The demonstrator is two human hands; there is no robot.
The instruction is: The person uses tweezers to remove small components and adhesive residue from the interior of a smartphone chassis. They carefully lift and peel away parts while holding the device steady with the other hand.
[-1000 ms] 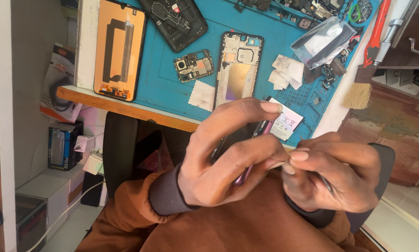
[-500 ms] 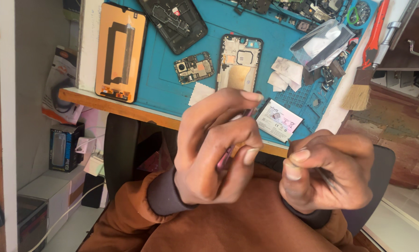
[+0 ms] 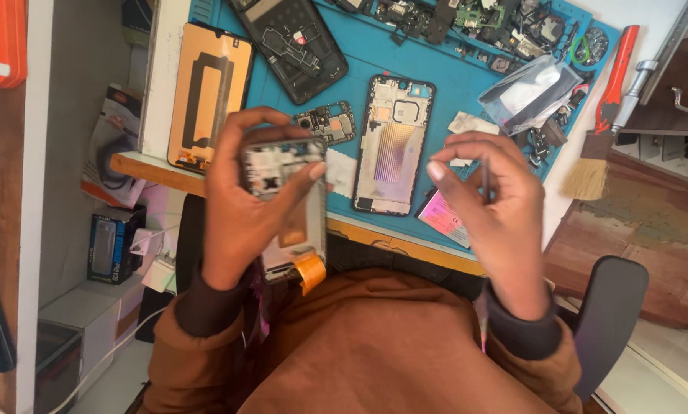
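A blue work mat (image 3: 451, 84) covers the bench. A bare phone frame (image 3: 394, 142) lies near its front edge, a small circuit board (image 3: 330, 124) just to its left. An orange-backed screen panel (image 3: 208, 92) rests at the left edge, a red-handled brush (image 3: 601, 130) off the right edge.

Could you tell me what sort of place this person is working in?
Most likely a phone repair bench: a blue work mat holds an opened silver phone frame, and the left hand grips another stripped phone body.
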